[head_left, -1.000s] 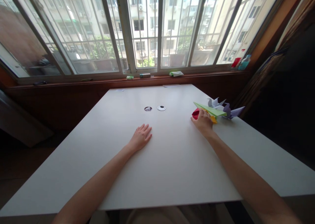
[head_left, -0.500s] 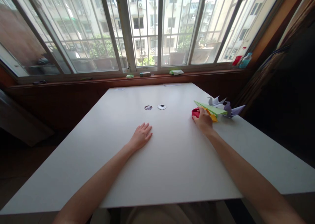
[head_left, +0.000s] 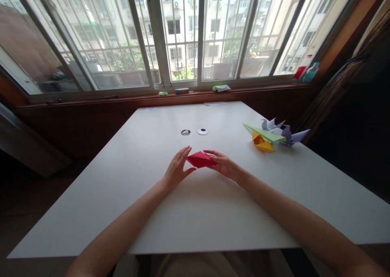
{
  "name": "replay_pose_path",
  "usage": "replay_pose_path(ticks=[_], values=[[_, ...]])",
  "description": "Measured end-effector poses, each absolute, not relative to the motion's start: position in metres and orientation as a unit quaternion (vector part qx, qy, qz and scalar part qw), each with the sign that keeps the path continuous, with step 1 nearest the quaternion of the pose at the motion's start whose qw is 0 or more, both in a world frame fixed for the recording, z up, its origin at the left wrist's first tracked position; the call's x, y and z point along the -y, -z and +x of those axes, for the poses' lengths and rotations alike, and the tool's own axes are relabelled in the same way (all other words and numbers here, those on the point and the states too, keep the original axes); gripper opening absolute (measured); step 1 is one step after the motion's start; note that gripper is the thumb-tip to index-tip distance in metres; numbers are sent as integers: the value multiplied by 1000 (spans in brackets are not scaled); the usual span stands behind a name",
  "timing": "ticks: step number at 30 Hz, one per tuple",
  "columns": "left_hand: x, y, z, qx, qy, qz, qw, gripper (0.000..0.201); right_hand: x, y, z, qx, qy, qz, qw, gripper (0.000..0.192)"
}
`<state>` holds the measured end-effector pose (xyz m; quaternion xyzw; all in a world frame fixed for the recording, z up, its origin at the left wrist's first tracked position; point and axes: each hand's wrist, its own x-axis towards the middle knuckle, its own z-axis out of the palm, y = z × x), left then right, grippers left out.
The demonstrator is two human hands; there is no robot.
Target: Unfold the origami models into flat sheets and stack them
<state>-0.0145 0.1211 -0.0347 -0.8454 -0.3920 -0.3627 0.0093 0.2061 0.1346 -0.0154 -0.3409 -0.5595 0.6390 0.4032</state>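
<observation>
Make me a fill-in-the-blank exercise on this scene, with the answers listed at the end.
1. The folded red paper shape is ____ the left hand and the right hand.
2. The flat white table has ____ round fittings set into its top.
3. The long, pointed paper piece just behind the small folded yellow paper boat is light ____.

Missing words: between; two; green.

Table [head_left: 91, 212], passage open along left side, gap between right hand [head_left: 224, 165] and yellow boat [head_left: 261, 142]; right edge obstructed, green plane [head_left: 265, 134], cranes [head_left: 299, 137].
</observation>
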Motion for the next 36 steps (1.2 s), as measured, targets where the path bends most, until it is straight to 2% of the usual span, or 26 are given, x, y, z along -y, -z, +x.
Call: replay_pose_path(ticks=[6, 12, 16, 20, 26, 34, 36], values=[[-118, 35, -13, 368, 352, -860, -25, 49, -133, 27, 204, 533, -687, -306, 388, 39], [-117, 34, -12, 411, 362, -837, -21, 44, -130, 24, 201, 524, -695, -290, 398, 34], [-116, 35, -11, 447, 375, -812, -18, 42, -124, 20, 199, 543, -671, -290, 414, 40], [-117, 36, -11, 470, 374, -799, -30, 43, -120, 18, 196, 574, -607, -326, 442, 51], [-117, 36, -10, 497, 365, -784, -79, 53, -121, 19, 192, 559, -593, -358, 456, 39], [-116, 32, -9, 511, 353, -773, -133, 60, -129, 29, 193, 549, -573, -408, 452, 38], [-117, 31, -9, 510, 357, -769, -148, 56, -129, 29, 194, 551, -572, -406, 452, 38]])
